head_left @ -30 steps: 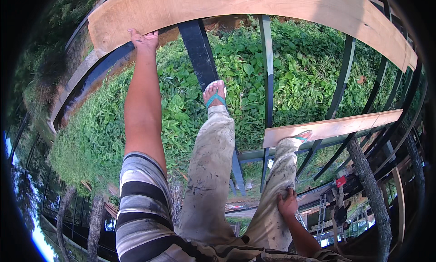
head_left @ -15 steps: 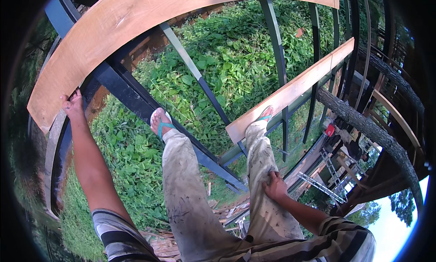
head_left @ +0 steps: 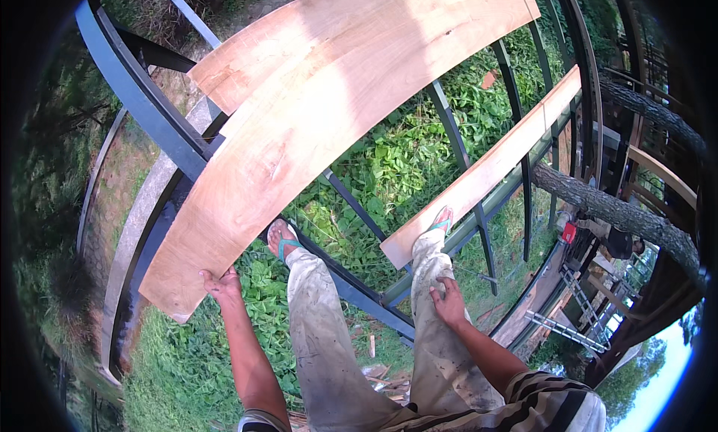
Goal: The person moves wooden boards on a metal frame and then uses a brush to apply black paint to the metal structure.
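Observation:
My left hand (head_left: 222, 285) grips the near edge of a wide, light-brown wooden board (head_left: 224, 200) close to its left end, thumb on top and the other fingers partly hidden below. The board lies across dark metal beams and looks bent by the lens. A second board (head_left: 250, 65) of like colour shows along its far side, partly covered by it. At my right knee, my right hand (head_left: 450, 303) holds nothing, its fingers apart beside the stained pale trousers (head_left: 426, 342).
My right sandalled foot (head_left: 441, 221) is on a narrow plank (head_left: 486, 161), my left (head_left: 283, 239) by a dark metal beam (head_left: 351, 286). Green plants (head_left: 396, 155) grow below the open frame. At right are a tree trunk (head_left: 613, 211), a ladder (head_left: 568, 332) and a person (head_left: 619, 243).
My left hand has moved right and nearer with the wide board's end. The second board has come into view beyond it. My right hand has loosened from my knee; the view has shifted.

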A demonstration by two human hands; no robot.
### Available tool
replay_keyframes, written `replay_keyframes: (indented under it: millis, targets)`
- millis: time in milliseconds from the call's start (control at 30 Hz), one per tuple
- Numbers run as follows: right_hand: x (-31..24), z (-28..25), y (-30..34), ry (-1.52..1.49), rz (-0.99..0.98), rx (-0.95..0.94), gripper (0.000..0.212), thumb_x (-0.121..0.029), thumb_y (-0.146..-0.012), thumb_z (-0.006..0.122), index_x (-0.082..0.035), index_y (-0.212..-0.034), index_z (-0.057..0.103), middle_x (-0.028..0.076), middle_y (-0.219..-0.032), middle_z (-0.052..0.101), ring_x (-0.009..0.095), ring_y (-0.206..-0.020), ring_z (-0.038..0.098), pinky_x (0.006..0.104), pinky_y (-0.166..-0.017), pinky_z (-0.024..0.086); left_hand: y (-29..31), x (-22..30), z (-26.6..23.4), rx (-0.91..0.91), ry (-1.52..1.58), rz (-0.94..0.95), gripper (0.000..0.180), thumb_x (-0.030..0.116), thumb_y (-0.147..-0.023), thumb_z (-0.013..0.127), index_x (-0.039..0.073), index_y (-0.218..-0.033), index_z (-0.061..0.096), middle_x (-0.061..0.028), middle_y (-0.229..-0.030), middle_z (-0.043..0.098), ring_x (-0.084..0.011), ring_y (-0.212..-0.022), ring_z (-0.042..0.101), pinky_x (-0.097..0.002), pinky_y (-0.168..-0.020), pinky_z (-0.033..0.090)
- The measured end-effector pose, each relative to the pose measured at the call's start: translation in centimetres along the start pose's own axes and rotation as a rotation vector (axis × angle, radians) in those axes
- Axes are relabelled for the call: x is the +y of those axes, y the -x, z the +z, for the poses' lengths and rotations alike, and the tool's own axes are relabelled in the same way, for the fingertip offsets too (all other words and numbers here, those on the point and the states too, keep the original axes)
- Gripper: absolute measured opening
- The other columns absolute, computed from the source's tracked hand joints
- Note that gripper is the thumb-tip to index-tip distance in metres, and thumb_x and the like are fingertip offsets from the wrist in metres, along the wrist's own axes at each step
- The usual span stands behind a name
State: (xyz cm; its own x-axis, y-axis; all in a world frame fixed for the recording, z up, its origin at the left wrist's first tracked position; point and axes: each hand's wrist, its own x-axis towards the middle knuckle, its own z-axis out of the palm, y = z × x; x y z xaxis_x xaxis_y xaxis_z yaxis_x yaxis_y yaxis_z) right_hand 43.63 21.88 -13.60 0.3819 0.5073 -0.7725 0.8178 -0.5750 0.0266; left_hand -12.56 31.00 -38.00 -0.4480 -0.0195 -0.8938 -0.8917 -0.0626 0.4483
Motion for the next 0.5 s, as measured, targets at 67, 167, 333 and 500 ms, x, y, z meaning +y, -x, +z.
replay_keyframes:
  millis: [67,167,333,500]
  targets:
    - [-3.3,-0.6,-6.1,-0.575,0.202,-0.128,0.063,-0.049,-0.098,0.058,-0.011,-0.146,0.046,0.019,-0.144,0.052,0.036,-0.128,0.055,0.0502,-0.104,0.046,4.6,-0.8,-4.3,-0.022,0.057,-0.001,0.056,0.044,-0.101,0.055,0.01,-0.145,0.047,-0.0113,-0.146,0.054,-0.0357,-0.131,0.053,-0.0573,-0.106,0.047]
    - [-7.0,-3.8,-16.5,-1.267,0.324,-0.307,0.083,-0.067,-0.098,0.048,-0.014,-0.159,0.028,0.018,-0.152,0.045,0.034,-0.131,0.053,0.0526,-0.104,0.046,13.4,-3.1,-6.3,0.103,0.071,-0.056,0.07,0.065,-0.099,0.043,0.018,-0.149,0.043,-0.0084,-0.149,0.052,-0.0321,-0.132,0.052,-0.056,-0.103,0.048]
    - [-15.1,-13.2,-28.6,-1.843,0.012,-0.187,0.096,-0.074,-0.091,0.053,-0.012,-0.158,0.026,0.018,-0.156,0.04,0.037,-0.137,0.047,0.0574,-0.112,0.039,20.1,-7.2,-12.7,0.14,0.1,-0.021,0.076,0.072,-0.098,0.029,0.018,-0.15,0.043,-0.0081,-0.149,0.052,-0.0341,-0.132,0.054,-0.0571,-0.102,0.05]
    - [-12.7,-15.7,-34.2,-1.863,-0.138,-0.301,0.086,-0.065,-0.088,0.067,-0.01,-0.149,0.042,0.016,-0.151,0.047,0.038,-0.136,0.047,0.0594,-0.113,0.037,23.0,-10.5,-16.4,0.151,0.128,-0.037,0.077,0.073,-0.098,0.027,0.018,-0.149,0.046,-0.0086,-0.148,0.054,-0.0344,-0.13,0.055,-0.0567,-0.101,0.052]
